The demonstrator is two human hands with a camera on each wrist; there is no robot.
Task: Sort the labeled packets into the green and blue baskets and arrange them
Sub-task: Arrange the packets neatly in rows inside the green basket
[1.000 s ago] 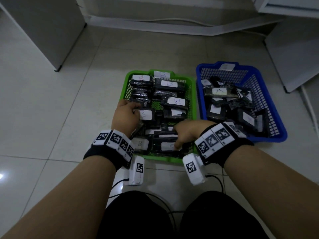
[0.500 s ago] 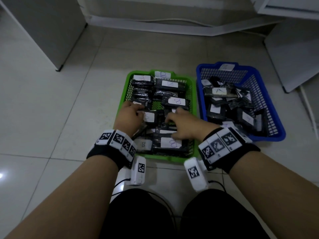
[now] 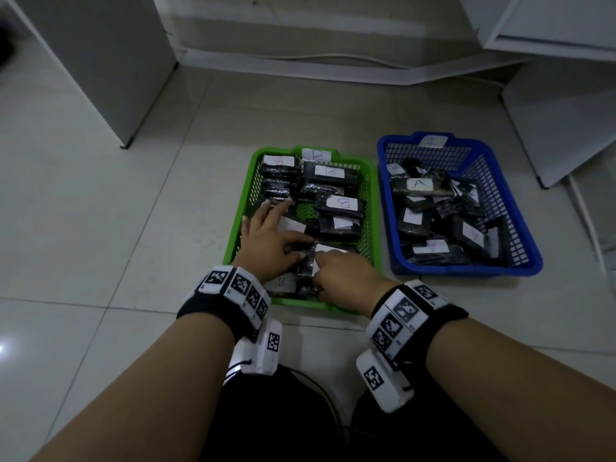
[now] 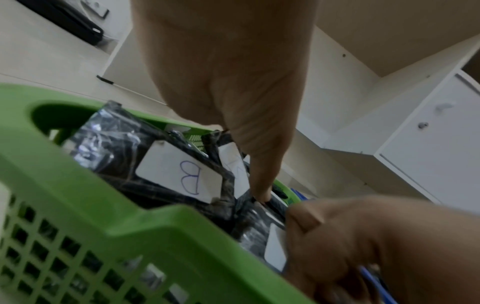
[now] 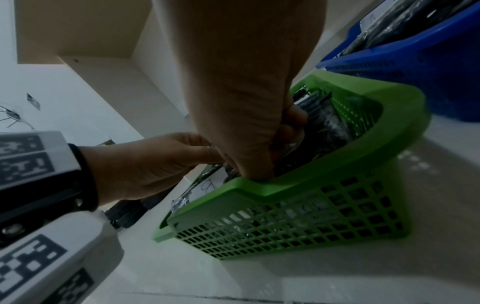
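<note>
- The tiled floor (image 3: 100,228) carries two plastic baskets set side by side, with white cabinets (image 3: 100,61) behind them.
- The green basket (image 3: 373,208) sits directly ahead of the person and holds black packets with white B labels; one packet with a clear B (image 3: 340,208) lies toward the right wall.
- The blue basket (image 3: 520,228), just to the right of the green one, holds black packets as well, one labelled A (image 3: 420,185) near its far end.
- Both forearms reach forward and down, wrists banded with marker tags, meeting at the near end of the green basket.
- The left hand (image 3: 270,241) lies palm down over the packets, fingers (image 3: 280,208) stretched forward and spread, thumb touching a packet's edge.
- The right hand (image 3: 346,278) is bent downward at the near rim, its fingers curled round a black packet (image 3: 310,265) standing on edge between the two hands.
</note>
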